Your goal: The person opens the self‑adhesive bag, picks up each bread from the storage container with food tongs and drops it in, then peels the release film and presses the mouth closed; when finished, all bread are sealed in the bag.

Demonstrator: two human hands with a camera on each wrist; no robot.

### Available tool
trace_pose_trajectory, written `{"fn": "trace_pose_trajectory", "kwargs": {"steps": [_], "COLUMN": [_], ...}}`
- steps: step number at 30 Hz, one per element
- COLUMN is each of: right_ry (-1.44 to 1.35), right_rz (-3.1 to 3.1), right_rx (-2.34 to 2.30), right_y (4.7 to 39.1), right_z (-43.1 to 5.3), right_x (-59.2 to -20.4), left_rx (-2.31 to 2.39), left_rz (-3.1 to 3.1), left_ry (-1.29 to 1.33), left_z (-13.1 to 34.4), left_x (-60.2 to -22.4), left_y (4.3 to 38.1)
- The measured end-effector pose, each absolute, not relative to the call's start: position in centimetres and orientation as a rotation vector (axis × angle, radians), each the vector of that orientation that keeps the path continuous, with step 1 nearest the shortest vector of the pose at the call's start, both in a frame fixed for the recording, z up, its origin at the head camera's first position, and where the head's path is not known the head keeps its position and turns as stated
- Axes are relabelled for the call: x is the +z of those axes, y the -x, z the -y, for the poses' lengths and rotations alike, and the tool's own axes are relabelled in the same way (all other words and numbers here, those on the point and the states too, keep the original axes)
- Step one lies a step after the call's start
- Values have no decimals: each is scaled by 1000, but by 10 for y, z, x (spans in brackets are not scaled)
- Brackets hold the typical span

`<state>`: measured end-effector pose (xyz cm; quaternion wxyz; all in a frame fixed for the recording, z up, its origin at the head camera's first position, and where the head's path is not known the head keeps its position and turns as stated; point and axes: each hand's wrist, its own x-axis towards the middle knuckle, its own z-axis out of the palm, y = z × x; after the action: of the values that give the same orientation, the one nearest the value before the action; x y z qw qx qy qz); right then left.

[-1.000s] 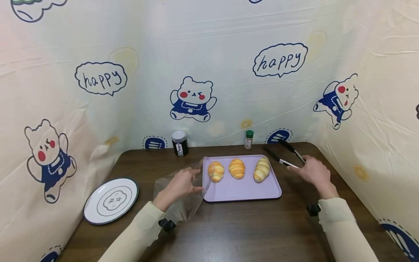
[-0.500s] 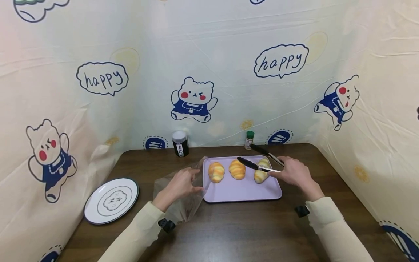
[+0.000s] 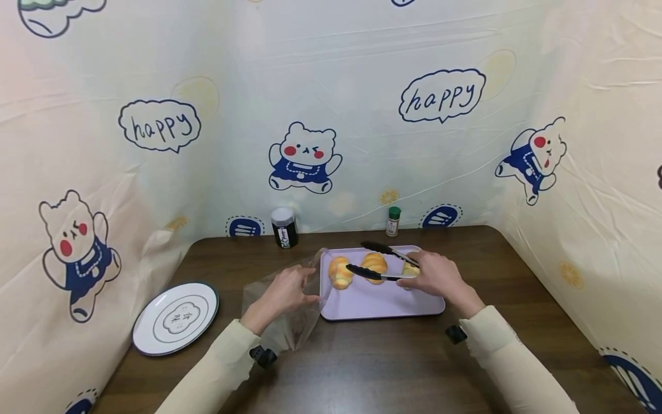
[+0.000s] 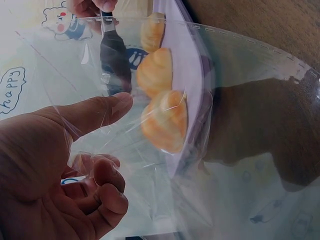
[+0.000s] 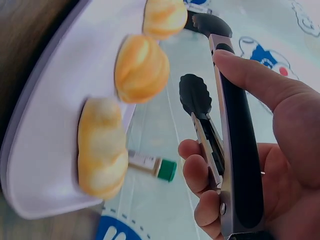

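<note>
My right hand [image 3: 439, 279] grips a pair of tongs [image 3: 366, 272] with black tips, its thumb and fingers on opposite arms in the right wrist view. The tips stand apart over the lilac tray [image 3: 383, 306], near the middle bread roll [image 3: 376, 261]. A left bread roll [image 3: 340, 272] and a longer, paler roll [image 5: 102, 150] also lie on the tray. The longer one is mostly hidden by my right hand in the head view. My left hand [image 3: 281, 296] is at a clear plastic bag [image 3: 295, 330], thumb and fingers spread apart, beside the tray's left edge.
A white plate [image 3: 176, 318] with a dark rim lies at the table's left. A dark jar [image 3: 285, 228] with a grey lid and a small green-capped shaker [image 3: 393, 221] stand at the back. Printed cloth surrounds the wooden table [image 3: 372, 368].
My right hand has carried the tongs leftward from the right of the tray to above the rolls. My left hand and the bag have stayed in place.
</note>
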<state>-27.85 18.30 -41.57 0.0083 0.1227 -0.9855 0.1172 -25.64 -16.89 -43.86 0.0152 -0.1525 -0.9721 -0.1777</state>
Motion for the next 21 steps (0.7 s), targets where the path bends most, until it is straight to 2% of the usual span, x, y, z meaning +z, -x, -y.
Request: {"fn": "trace_pose_trajectory", "kwargs": {"steps": [21], "right_ry": [-462], "right_rz": [3136], "right_rx": [189], "right_y": [285], "right_z": [-140], "right_x": [-422], "left_rx": [-541], "left_rz": [3037], "left_ry": [473], "left_z": [168], "left_x": [-437], "left_y": [254]}}
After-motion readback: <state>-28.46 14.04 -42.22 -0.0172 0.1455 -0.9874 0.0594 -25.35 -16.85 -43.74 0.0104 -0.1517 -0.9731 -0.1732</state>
